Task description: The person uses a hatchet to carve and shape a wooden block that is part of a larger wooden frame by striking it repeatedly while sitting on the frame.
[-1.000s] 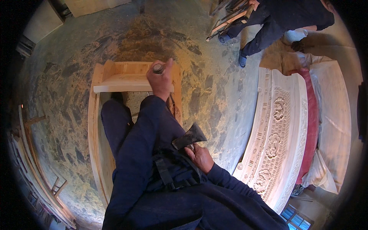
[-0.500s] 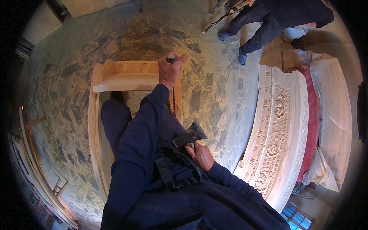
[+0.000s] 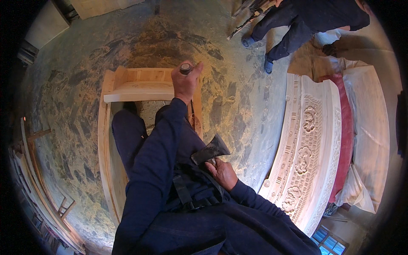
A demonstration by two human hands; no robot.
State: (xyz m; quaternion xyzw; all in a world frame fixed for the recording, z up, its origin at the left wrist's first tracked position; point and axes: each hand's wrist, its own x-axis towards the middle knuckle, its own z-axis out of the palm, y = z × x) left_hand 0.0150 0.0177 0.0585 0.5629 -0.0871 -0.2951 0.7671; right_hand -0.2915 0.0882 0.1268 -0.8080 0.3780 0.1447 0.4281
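Hatchet point(image 3: 211, 150) is gripped by curled right hand point(image 3: 223, 173) — round-ended handle point(image 3: 185, 68) is clasped by left hand point(image 3: 184, 86) near wooden frame point(image 3: 138, 97).

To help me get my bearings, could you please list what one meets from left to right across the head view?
Long brown wooden strips, pale open wooden frame, dark metal axe head, pale carved wooden panel, flat red sheet.

View is taken by L head cam, aimed down past lap point(image 3: 187, 138); L hand point(image 3: 185, 85) & R hand point(image 3: 222, 173) are framed near ctr., floor point(image 3: 242, 97) seen farther off, edges bent by fisheye
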